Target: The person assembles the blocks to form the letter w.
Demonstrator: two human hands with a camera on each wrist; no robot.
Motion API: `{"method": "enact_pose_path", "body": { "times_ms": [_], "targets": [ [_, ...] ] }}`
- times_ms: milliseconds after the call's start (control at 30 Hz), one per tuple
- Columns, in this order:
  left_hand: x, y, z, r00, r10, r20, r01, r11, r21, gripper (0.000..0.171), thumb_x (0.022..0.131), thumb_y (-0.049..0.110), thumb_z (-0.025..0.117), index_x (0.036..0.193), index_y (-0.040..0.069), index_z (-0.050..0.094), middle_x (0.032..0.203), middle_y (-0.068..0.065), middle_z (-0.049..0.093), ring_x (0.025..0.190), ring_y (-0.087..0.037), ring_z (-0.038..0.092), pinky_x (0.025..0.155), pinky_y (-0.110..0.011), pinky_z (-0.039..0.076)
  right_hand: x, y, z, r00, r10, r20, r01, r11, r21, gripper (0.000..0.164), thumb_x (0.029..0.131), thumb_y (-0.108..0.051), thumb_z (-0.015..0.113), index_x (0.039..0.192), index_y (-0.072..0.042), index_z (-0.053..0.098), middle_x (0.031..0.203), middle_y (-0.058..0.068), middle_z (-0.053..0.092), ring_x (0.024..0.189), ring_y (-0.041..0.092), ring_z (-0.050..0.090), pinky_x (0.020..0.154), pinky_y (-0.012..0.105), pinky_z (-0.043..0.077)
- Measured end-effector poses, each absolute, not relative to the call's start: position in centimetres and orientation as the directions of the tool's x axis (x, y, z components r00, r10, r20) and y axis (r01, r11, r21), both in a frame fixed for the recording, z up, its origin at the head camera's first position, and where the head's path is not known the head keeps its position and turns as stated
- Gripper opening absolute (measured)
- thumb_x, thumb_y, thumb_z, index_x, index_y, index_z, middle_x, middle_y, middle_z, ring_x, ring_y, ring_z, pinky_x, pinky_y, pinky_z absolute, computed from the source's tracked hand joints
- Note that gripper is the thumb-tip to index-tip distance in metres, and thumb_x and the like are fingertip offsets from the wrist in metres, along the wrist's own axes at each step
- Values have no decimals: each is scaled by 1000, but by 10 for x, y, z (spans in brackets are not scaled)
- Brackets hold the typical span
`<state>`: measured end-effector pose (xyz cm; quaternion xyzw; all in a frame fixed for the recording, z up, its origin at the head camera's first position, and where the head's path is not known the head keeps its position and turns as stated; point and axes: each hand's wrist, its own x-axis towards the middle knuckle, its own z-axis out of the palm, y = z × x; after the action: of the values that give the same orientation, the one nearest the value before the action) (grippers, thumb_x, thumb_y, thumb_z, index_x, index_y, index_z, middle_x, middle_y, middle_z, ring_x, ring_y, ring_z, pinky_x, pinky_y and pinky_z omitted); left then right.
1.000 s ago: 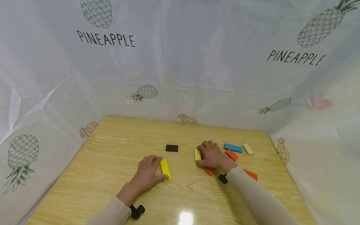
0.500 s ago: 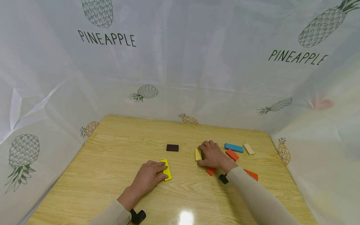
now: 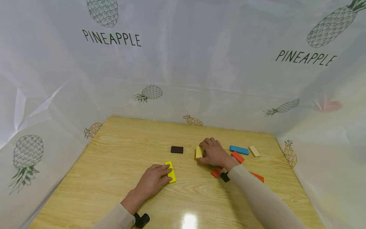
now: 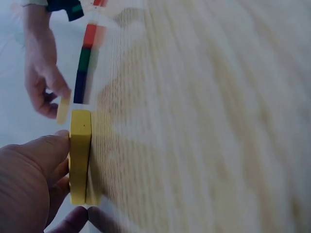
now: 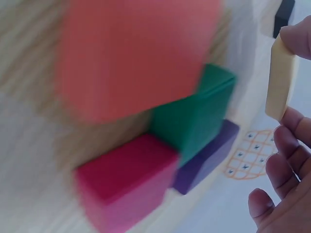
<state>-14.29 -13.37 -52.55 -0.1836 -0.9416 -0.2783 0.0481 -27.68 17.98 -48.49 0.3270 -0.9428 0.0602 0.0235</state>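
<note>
In the head view my left hand rests on a bright yellow block that lies flat on the table. The left wrist view shows the thumb touching the top of this yellow block, other fingers reaching its far end. Farther right, my right hand pinches a pale yellow block between thumb and fingers. In the right wrist view that pale block is held by its two ends, apart from the green block, the purple block and the pink block.
Beyond the hands lies a dark brown block. A blue block, a pale ridged piece and red blocks lie on the right. A red block sits below my right wrist. Pineapple-print sheeting surrounds the wooden table.
My left fingers have come over the top of the bright yellow block. My right hand has moved slightly away from me with the pale block, uncovering a bit of green beneath it.
</note>
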Motion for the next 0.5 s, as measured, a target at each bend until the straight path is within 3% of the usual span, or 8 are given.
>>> {"method": "enact_pose_path", "body": {
  "times_ms": [500],
  "targets": [
    [-143, -134, -522, -938, 320, 132, 337, 755, 563, 41, 102, 31, 72, 137, 9, 72, 149, -5, 64, 137, -30, 58, 114, -52, 49, -284, 121, -471, -749, -658, 70, -662, 740, -120, 64, 91, -49, 77, 136, -8, 58, 131, 10, 58, 115, 31, 52, 97, 51, 47]
  ]
}}
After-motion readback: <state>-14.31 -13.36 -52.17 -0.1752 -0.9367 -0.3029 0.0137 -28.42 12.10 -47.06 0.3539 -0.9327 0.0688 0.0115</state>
